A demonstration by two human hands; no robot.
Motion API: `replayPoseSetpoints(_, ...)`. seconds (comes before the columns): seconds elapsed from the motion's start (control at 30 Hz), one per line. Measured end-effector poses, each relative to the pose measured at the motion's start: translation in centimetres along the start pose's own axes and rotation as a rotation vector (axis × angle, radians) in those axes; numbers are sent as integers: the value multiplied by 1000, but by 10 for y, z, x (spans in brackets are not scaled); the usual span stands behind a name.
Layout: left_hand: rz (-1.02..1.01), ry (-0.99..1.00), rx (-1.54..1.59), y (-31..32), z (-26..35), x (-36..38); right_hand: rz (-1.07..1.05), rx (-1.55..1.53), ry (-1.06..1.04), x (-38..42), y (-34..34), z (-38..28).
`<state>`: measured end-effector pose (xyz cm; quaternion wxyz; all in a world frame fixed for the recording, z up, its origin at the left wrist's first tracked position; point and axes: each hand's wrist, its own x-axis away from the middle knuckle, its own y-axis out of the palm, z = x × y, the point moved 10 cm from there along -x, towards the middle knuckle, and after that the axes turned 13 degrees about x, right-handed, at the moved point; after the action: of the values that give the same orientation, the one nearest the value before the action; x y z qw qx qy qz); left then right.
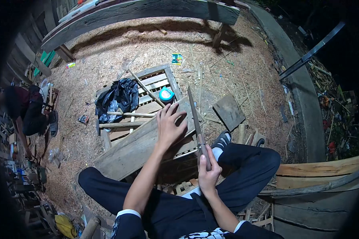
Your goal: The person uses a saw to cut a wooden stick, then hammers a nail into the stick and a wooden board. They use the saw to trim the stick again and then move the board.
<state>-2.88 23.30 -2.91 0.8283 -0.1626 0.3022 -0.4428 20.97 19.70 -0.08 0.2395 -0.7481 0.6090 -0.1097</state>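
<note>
My right hand (210, 172) is closed round the handle of a long knife (196, 118), whose dark narrow blade points away from me. To its left, my left hand (170, 126) hangs over a wide wooden plank (135, 153) with its fingers spread and nothing in them. The plank lies slantwise across a slatted wooden frame (169, 81) in front of my knees. Just beyond my left fingertips is a round turquoise container (166, 94) with a pale top. A thin stick (145, 88) runs down toward those fingers.
A black plastic bag (117, 97) sits on the frame's left side. A square board (229, 112) lies right of the knife on ground covered in shavings. A heavy beam bench (143, 18) spans the back. Another person (28, 105) crouches at far left. Curved planks (319, 175) lie at right.
</note>
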Motion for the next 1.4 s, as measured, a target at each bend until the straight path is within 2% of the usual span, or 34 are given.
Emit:
replayPoseSetpoints(0.03, 42, 1, 16, 0, 3, -1, -26, -9, 42, 0, 2, 5)
replayPoseSetpoints(0.1, 131, 0, 72, 3, 9, -5, -6, 10, 1, -1, 1, 1)
replayPoseSetpoints(0.17, 145, -22, 74, 6, 8, -5, 11, 26, -38, -1, -1, -3)
replayPoseSetpoints(0.23, 158, -44, 72, 8, 5, -7, -62, 5, 17, 0, 6, 3)
replayPoseSetpoints(0.33, 152, -96, 82, 11, 2, -7, -52, 20, 21, 1, 7, 4)
replayPoseSetpoints(0.4, 207, -181, 68, 9, -4, -6, -56, 21, 17, 3, 5, 0)
replayPoseSetpoints(0.77, 89, -352, 100, 16, -22, -13, -15, 49, -37, 3, 2, -1)
replayPoseSetpoints(0.83, 65, -380, 105, 18, -26, -13, -67, 21, 9, 1, 2, 2)
replayPoseSetpoints(1.03, 88, -353, 116, 19, -28, -10, -72, 0, 55, -3, 2, 3)
replayPoseSetpoints(1.4, 86, -353, 123, 16, -28, -11, -60, 1, 0, 1, -5, -1)
